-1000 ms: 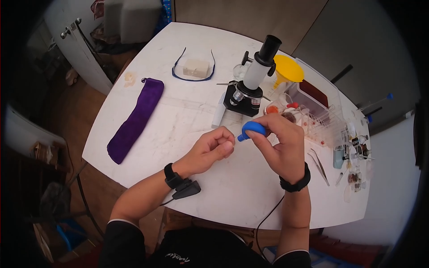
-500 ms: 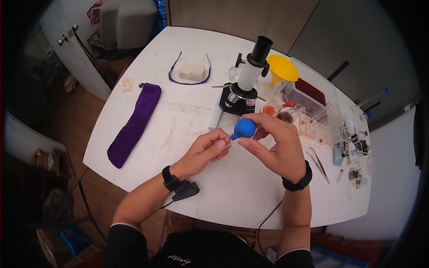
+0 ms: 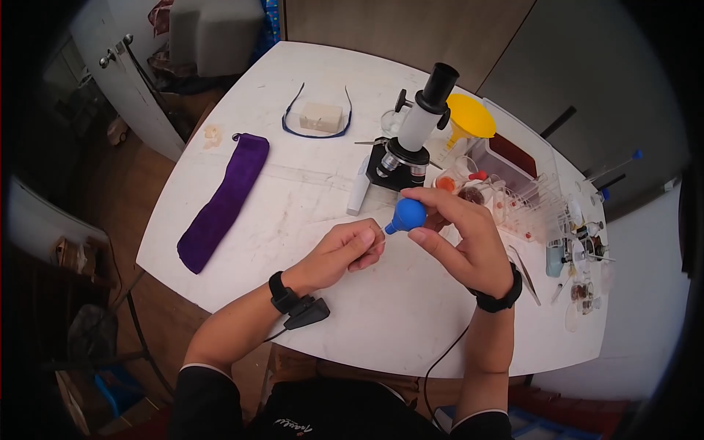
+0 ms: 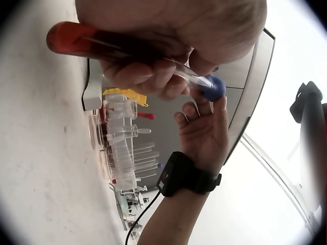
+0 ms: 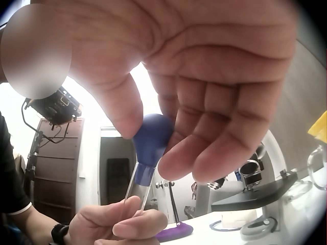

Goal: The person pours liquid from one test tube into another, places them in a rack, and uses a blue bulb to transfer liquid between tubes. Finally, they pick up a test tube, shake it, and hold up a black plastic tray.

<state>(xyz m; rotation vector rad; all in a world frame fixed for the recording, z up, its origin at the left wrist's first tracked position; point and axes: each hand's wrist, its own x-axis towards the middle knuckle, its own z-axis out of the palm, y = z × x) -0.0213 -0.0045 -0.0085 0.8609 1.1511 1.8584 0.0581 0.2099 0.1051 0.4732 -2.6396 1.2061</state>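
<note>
My left hand (image 3: pixel 339 255) grips a glass test tube (image 4: pixel 70 40) holding dark red liquid; the fist hides its middle in the left wrist view. At its mouth sits a blue rubber bulb (image 3: pixel 409 214), its narrow neck (image 5: pixel 144 174) within the clear glass. My right hand (image 3: pixel 473 246) pinches the round part of the bulb between thumb and fingertips. Both hands are above the white table (image 3: pixel 315 337), in front of a microscope (image 3: pixel 416 132).
A purple cloth pouch (image 3: pixel 226 202) lies on the left. Glasses (image 3: pixel 317 135) surround a pale block (image 3: pixel 321 117) at the back. To the right are a yellow funnel (image 3: pixel 471 116), a clear rack (image 3: pixel 517 205) of tubes, tweezers (image 3: pixel 531 282) and small glassware (image 3: pixel 581 291).
The right fingers have eased from a deep squeeze to a lighter pinch, and the bulb has rounded out. My left hand keeps its hold on the test tube.
</note>
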